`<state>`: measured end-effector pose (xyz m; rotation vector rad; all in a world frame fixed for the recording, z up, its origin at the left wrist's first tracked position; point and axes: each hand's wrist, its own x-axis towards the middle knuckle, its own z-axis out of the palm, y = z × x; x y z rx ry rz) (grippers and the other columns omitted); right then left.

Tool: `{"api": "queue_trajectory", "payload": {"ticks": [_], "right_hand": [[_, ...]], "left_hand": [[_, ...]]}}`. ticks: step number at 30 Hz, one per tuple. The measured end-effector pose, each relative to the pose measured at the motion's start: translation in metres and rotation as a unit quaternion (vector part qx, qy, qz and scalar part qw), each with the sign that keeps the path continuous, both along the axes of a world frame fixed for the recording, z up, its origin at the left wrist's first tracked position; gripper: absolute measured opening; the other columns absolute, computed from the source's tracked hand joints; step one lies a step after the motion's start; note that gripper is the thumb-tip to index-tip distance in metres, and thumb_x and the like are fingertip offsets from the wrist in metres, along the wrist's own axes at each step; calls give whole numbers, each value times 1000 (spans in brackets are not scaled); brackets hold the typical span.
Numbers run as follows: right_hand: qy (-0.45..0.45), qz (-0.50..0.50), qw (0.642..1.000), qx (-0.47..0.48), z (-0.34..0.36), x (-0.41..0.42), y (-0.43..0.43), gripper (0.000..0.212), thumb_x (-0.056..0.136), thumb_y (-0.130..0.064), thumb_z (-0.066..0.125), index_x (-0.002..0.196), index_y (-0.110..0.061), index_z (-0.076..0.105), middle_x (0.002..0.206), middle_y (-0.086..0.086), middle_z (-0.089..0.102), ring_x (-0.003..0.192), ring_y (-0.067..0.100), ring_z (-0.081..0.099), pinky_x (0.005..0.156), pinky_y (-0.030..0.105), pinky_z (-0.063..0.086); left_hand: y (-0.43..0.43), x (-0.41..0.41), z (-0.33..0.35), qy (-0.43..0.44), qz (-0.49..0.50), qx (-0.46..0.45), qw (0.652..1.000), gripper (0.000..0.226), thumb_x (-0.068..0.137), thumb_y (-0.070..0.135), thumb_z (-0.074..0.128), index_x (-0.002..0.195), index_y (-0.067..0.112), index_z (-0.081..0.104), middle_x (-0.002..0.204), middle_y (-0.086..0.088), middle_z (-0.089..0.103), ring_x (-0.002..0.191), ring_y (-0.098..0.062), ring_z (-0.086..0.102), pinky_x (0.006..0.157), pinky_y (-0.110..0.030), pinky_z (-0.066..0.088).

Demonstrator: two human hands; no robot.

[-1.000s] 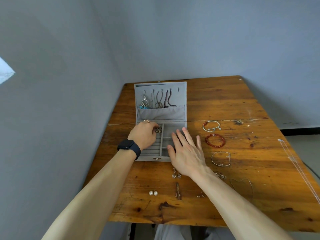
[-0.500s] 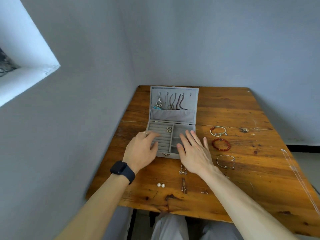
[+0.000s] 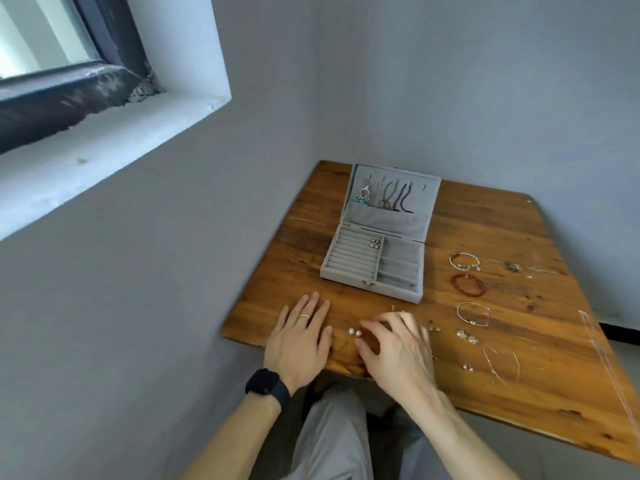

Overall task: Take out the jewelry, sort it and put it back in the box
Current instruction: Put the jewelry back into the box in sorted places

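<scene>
We see an orange-brown wooden table (image 3: 519, 341) with darker grain streaks and knots. At its 12 o'clock sits a pale grey jewelry box (image 3: 374, 268), grey-lined, holding a turquoise-and-silver pendant (image 3: 362, 197) and dark brown cords (image 3: 394, 202). At 3 o'clock lies a red bead bracelet (image 3: 467, 284). White pearl earrings (image 3: 355, 332) lie at 7 o'clock. Our left wrist wears a black watch (image 3: 266, 383). The walls (image 3: 485, 81) are plain grey.

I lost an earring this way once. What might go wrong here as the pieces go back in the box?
1. The pearl studs lie close to the table's near edge, between the left hand and right hand; a nudge could roll them off.
2. The thin chain is faint against the wood and easy to overlook or snag.
</scene>
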<state>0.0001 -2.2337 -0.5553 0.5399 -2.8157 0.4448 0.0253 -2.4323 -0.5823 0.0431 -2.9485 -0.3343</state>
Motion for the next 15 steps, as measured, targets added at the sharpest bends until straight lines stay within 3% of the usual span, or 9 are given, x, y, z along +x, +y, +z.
{"api": "queue_trajectory", "payload": {"ticks": [5, 8, 10, 13, 15], "right_hand": [[-3, -19, 1000, -4, 2, 5, -7, 18, 90, -42, 68, 103, -32, 75, 107, -10, 66, 109, 18, 55, 88, 41, 46], [15, -24, 998, -60, 7, 13, -2, 12, 89, -35, 70, 99, -31, 73, 102, -13, 67, 103, 15, 54, 82, 37, 45], [13, -24, 991, -134, 8, 20, 10, 10, 89, -32, 70, 99, -31, 72, 97, -17, 67, 96, 11, 55, 77, 29, 44], [-43, -39, 962, -265, 4, 35, 33, 11, 90, -30, 69, 100, -35, 69, 91, -26, 67, 90, -4, 61, 74, 6, 41], [-92, -61, 939, -324, -4, 43, 47, 12, 90, -28, 70, 100, -35, 68, 89, -27, 69, 91, -11, 62, 71, 0, 42]], "left_hand": [[0, 0, 1, -15, 0, -5, 1000, 58, 103, 48, 15, 157, 30, 23, 165, 8, 15, 152, -10, 10, 125, -39, 7], [0, 0, 1, -20, 1, -8, 1000, 57, 103, 47, 17, 158, 30, 21, 166, 7, 14, 152, -11, 9, 124, -38, 4], [0, -1, 2, -23, 0, -6, 1000, 57, 104, 47, 17, 158, 30, 21, 166, 7, 15, 152, -11, 10, 123, -38, 2], [0, -1, 1, -20, -1, -5, 1000, 57, 104, 47, 17, 157, 30, 23, 165, 7, 16, 152, -11, 11, 124, -38, 4], [0, -1, 0, -16, -3, -3, 1000, 56, 104, 46, 19, 157, 29, 26, 165, 6, 18, 152, -12, 12, 123, -39, 5]]}}
